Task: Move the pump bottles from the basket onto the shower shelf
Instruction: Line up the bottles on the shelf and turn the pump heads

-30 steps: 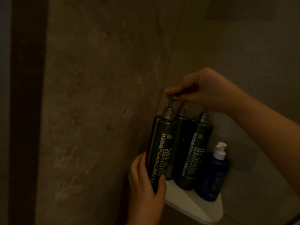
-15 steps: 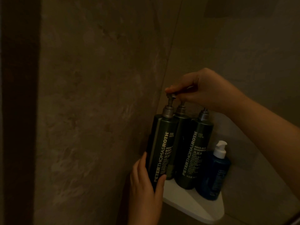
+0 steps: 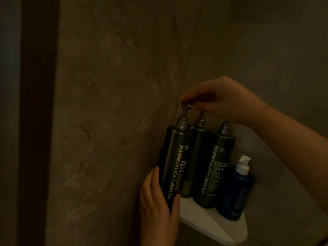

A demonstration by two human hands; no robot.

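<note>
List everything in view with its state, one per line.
shelf: fixed in the wall corner, bears bottles.
cleanser bottle: tilted at the shelf's left edge, base hidden.
middle bottle: upright on the shelf, at the back.
shampoo bottle: upright on the shelf.
blue bottle: upright on the shelf, rightmost.
left hand: grips the cleanser bottle low.
right hand: pinches its pump head.

dim shower corner, stone walls [image 3: 110, 103], toiletry shelf [image 3: 213, 226]

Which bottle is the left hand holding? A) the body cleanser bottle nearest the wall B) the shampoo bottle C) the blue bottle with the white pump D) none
A: the left hand curls round the lower part of the body cleanser bottle.
</note>
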